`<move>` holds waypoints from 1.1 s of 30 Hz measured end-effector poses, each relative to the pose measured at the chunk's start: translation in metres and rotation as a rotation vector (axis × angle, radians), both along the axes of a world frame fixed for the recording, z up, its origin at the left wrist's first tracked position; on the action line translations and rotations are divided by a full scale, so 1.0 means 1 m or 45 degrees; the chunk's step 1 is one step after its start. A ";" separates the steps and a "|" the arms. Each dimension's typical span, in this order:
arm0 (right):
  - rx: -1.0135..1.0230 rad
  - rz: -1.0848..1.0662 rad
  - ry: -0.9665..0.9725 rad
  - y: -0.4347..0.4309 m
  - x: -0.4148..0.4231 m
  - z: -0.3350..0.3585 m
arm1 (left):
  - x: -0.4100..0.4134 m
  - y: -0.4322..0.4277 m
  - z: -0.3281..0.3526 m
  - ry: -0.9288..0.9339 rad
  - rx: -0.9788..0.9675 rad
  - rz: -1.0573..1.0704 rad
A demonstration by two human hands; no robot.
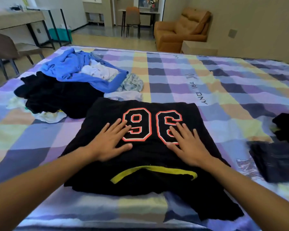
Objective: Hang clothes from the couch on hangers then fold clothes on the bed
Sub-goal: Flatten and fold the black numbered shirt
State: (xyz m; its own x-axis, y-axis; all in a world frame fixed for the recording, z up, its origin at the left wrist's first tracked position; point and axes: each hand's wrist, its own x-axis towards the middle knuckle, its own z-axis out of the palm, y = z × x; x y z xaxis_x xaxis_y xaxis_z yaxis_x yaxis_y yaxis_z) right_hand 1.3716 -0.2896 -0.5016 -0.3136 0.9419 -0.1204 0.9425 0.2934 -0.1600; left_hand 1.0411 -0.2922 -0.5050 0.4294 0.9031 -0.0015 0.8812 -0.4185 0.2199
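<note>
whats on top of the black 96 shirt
Only the two hands, flat on the black shirt: left hand at the 9, right hand at the 6. What lies beneath it is covered.

Dark folded clothes (pixel 280 157) cut by right edge; pale garments (pixel 48 116) half-buried under black pile (pixel 57 95).

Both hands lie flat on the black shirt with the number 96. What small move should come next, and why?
Probably fold the loose corner at the near right inward. The left hand and right hand press the black shirt flat, but that corner sticks out.
</note>
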 end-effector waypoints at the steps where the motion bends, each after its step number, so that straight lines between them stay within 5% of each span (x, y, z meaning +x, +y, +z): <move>1: 0.028 0.006 -0.012 -0.010 0.005 -0.006 | -0.005 -0.007 -0.010 0.034 0.020 0.001; 11: 0.076 0.016 -0.047 -0.054 0.023 -0.008 | -0.016 -0.050 -0.009 -0.281 0.132 0.162; 18: 0.000 0.003 0.023 -0.047 0.020 -0.001 | -0.017 -0.052 0.014 -0.155 -0.058 0.086; 27: -0.010 -0.074 0.003 0.022 -0.003 0.000 | -0.043 0.032 0.009 0.143 -0.017 0.342; 33: 0.120 -0.105 -0.048 0.093 0.001 -0.011 | -0.048 0.070 -0.015 0.077 0.112 0.427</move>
